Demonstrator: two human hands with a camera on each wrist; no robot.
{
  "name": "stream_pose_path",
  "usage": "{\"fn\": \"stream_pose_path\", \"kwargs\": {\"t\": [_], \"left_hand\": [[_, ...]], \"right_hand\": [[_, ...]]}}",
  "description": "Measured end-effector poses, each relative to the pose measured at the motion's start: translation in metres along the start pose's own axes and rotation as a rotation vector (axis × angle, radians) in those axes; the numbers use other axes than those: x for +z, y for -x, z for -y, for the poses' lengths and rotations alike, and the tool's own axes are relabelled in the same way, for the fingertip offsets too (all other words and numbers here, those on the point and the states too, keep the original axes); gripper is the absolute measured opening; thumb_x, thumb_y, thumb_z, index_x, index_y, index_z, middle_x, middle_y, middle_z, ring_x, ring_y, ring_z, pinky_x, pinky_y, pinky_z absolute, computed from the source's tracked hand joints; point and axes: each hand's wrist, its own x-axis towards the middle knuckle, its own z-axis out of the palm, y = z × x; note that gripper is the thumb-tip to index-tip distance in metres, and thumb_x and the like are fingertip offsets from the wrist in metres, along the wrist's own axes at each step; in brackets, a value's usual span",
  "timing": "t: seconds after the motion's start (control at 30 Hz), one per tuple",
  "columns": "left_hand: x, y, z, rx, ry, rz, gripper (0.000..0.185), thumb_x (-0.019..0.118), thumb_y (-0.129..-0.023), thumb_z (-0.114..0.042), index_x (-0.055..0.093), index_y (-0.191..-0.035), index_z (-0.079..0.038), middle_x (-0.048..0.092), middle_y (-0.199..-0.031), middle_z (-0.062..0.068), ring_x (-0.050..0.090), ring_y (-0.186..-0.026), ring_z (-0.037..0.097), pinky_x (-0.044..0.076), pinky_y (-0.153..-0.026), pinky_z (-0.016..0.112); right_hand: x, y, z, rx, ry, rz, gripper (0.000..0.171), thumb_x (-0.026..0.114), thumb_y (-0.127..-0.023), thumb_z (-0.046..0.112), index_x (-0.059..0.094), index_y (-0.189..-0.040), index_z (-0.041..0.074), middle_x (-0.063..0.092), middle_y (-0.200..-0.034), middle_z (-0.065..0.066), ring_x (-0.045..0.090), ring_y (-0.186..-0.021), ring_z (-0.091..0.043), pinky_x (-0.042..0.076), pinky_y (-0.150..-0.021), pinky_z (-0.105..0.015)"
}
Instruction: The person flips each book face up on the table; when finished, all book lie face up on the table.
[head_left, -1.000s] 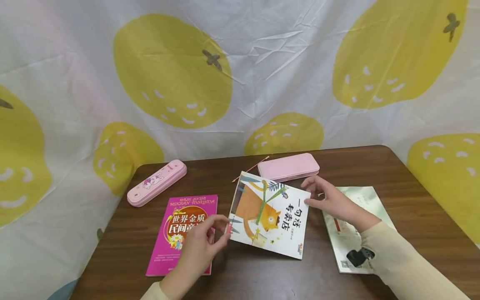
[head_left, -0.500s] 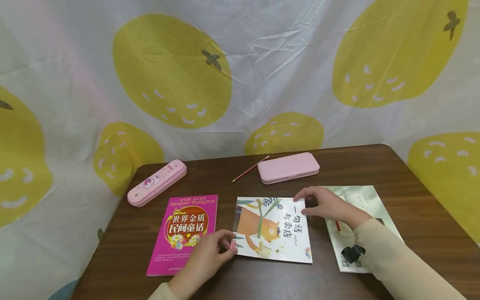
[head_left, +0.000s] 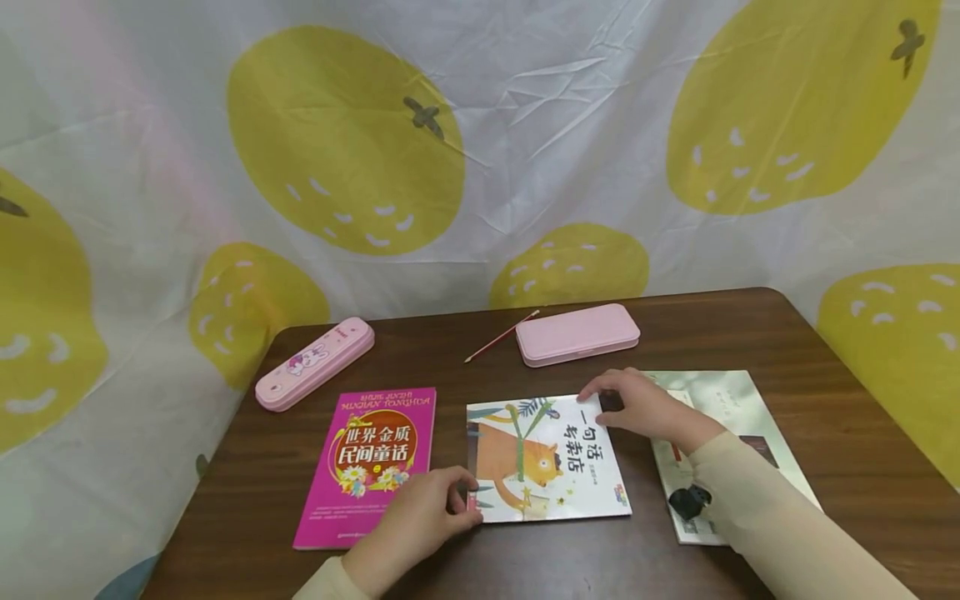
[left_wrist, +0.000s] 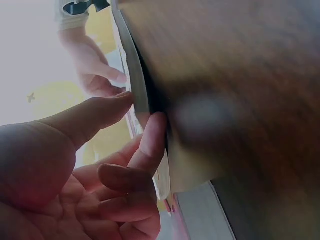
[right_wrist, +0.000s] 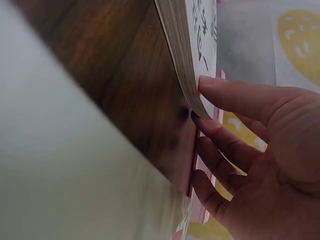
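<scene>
**Both hands pinch the picture book at opposite corners**

Your picture book (head_left: 551,462) lies near flat on the table (head_left: 825,350), between the magenta book (head_left: 367,467) and the pale booklet (head_left: 738,408). Your left hand (head_left: 420,521) pinches its near left corner, thumb on top and fingers beneath; your right hand (head_left: 645,408) grasps the far right corner the same way.

Because you hold only corners, I judge that a lift could let the cover sag or crease, and a sideways slide could nudge the magenta book or ride up over the pale booklet.

Your right sleeve (head_left: 780,517) hides much of the pale booklet. Both wrist views are blurred and show only page edges and fingertips (right_wrist: 210,82). You cannot tell whether the corners fully touch the table.
</scene>
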Motion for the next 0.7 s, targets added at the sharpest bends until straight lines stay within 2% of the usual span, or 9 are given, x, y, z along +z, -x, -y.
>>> {"fn": "stream_pose_path", "kwargs": {"t": [0.2,0.37,0.43,0.53,0.7], "left_hand": [[0.000,-0.001,-0.002,0.034,-0.025,-0.010,0.027,0.086,-0.079,-0.018,0.072,-0.101,-0.009,0.063,-0.066,-0.011,0.051,-0.058,-0.002,0.040,-0.058,0.022],[-0.005,-0.007,-0.007,0.065,-0.164,0.001,0.023,0.085,-0.081,-0.018,0.076,-0.100,-0.011,0.058,-0.068,-0.011,0.048,-0.061,0.000,0.039,-0.057,0.022],[-0.010,-0.011,-0.008,0.048,-0.226,0.015,0.023,0.087,-0.081,-0.019,0.077,-0.100,-0.014,0.057,-0.072,-0.008,0.048,-0.064,0.003,0.040,-0.057,0.024],[-0.018,-0.020,-0.006,0.005,-0.287,0.025,0.024,0.087,-0.081,-0.021,0.078,-0.103,-0.017,0.061,-0.080,-0.005,0.055,-0.073,0.009,0.047,-0.064,0.029],[-0.026,-0.038,0.004,-0.048,-0.275,0.029,0.027,0.086,-0.083,-0.019,0.077,-0.108,-0.017,0.068,-0.098,0.002,0.065,-0.091,0.019,0.057,-0.083,0.042]], "right_hand": [[0.001,-0.001,0.001,0.006,0.028,-0.006,0.035,0.082,-0.087,0.010,0.074,-0.120,0.014,0.068,-0.128,-0.013,0.057,-0.118,-0.036,0.047,-0.100,-0.057],[-0.001,0.007,0.000,0.043,0.025,-0.027,0.046,0.085,-0.084,0.015,0.070,-0.127,0.010,0.065,-0.133,-0.017,0.057,-0.126,-0.041,0.043,-0.108,-0.061],[-0.001,0.014,0.001,0.051,0.019,-0.039,0.047,0.087,-0.083,0.017,0.070,-0.126,0.009,0.066,-0.131,-0.016,0.057,-0.126,-0.041,0.043,-0.107,-0.061],[0.002,0.024,0.005,0.049,0.029,-0.056,0.046,0.088,-0.081,0.018,0.072,-0.123,0.010,0.068,-0.127,-0.013,0.058,-0.123,-0.040,0.046,-0.104,-0.061],[0.006,0.036,0.011,0.027,0.070,-0.070,0.042,0.090,-0.078,0.020,0.075,-0.117,0.014,0.071,-0.121,-0.008,0.062,-0.118,-0.037,0.047,-0.102,-0.059]]}}
